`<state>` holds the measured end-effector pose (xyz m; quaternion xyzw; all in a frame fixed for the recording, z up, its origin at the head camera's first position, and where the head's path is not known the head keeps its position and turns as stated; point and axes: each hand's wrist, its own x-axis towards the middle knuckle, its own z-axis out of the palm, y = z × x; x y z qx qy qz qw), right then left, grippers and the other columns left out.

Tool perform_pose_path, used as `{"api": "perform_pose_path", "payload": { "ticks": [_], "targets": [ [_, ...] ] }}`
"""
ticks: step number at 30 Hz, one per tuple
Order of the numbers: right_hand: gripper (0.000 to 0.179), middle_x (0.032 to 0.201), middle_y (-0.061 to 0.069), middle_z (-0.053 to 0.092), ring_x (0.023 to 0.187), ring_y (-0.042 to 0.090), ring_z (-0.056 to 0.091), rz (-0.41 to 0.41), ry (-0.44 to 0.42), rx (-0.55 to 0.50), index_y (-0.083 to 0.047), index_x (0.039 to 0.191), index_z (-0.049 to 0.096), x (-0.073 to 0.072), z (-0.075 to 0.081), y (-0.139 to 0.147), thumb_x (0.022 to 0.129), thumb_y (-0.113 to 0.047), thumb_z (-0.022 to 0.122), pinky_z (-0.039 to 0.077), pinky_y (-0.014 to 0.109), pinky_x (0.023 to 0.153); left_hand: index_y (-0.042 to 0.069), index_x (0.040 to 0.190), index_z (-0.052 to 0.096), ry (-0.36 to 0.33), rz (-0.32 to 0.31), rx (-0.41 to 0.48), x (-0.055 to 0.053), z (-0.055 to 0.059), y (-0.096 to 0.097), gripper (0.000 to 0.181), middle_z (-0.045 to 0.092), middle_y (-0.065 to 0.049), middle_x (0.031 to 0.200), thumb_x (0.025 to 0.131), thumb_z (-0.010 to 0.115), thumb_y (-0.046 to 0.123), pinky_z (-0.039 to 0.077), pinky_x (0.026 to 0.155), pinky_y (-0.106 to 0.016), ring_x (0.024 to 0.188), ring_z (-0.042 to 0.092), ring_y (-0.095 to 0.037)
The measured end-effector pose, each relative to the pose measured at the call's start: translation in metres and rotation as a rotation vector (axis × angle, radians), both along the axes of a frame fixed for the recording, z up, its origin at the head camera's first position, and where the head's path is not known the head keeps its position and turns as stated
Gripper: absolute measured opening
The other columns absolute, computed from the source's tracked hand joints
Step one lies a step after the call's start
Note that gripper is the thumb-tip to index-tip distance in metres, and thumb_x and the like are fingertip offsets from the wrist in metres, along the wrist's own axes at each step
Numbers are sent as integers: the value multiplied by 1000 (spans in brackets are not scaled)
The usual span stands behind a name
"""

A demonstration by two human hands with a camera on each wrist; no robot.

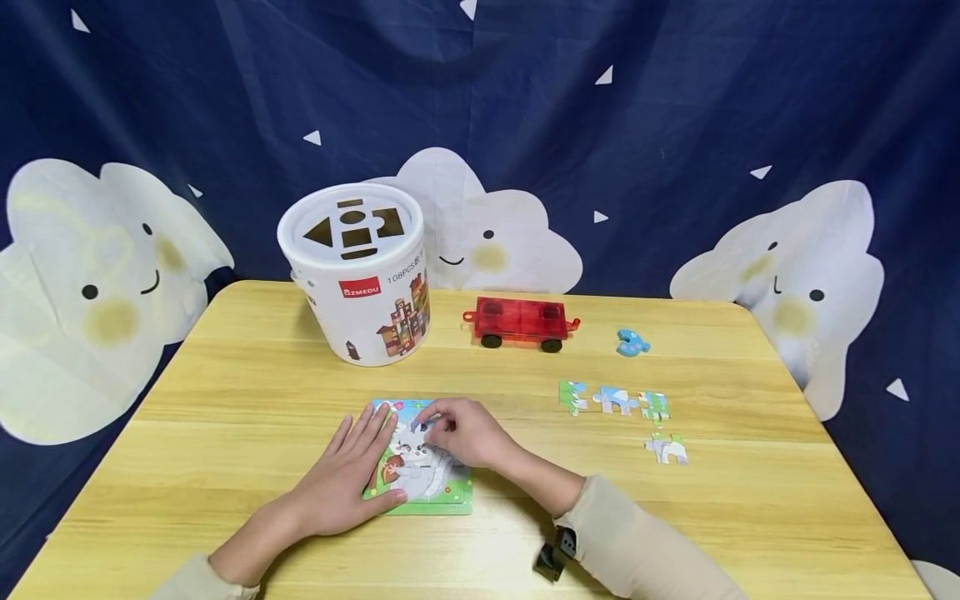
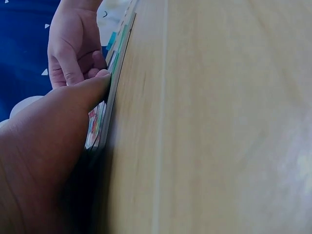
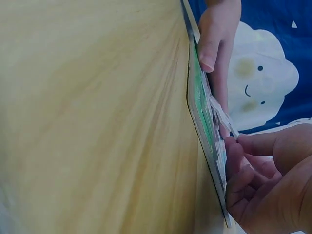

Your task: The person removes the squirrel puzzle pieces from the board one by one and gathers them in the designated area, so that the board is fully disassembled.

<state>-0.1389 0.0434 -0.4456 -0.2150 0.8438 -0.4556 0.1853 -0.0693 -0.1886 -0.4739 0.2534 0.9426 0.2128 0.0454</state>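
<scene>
A jigsaw puzzle board (image 1: 463,505) with a green border and a grey animal picture lies flat on the table. My left hand (image 1: 341,482) rests along its left side, fingers spread and straight, the thumb on the lower edge. Over the upper part of the picture is my right hand (image 1: 471,435), its thumb and forefinger pinching a jigsaw piece (image 3: 225,117). That piece stands tilted, one side raised off the board in the right wrist view. From the left wrist, the right hand's (image 2: 78,44) pinch is mostly hidden.
Loose jigsaw pieces (image 1: 615,400) lie to the right, with a grey-and-green piece (image 1: 667,448) nearer me. Behind stand a white block bucket (image 1: 360,292), a red toy wagon (image 1: 520,321) and a small blue piece (image 1: 632,342). A dark curtain (image 1: 525,75) hangs behind the table.
</scene>
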Motion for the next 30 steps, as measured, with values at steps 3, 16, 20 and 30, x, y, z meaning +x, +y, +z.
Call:
{"api": "perform_pose_path", "payload": {
  "ticks": [3,16,20,30],
  "targets": [
    [16,73,-1,67,54,6,50,-17,-11,-11,-10,107,75,0,0,1,94,-4,69,39,20,50,0,161,20,-2,-1,-5,0,0,0,98,11,-18,169,96,58,62,-11,124,-39,155,7,-39],
    [14,81,1,72,64,10,54,-57,-56,-101,-8,106,79,-7,9,14,96,-6,69,43,21,56,1,162,17,-60,8,-19,-1,3,1,100,6,-15,170,96,55,66,-9,125,-43,156,2,-37],
    [12,85,-2,72,67,11,55,-85,-73,-136,-7,103,80,-10,12,21,96,-8,70,45,21,59,2,162,17,-55,8,-21,-1,2,1,100,7,-15,170,95,55,66,-9,125,-43,156,3,-37],
    [15,88,5,73,68,17,54,-122,-141,-161,-5,107,79,-14,20,44,97,-7,69,41,23,56,1,162,18,-31,2,-23,-1,1,1,99,9,-17,170,96,56,64,-9,125,-43,156,5,-38]
  ]
}}
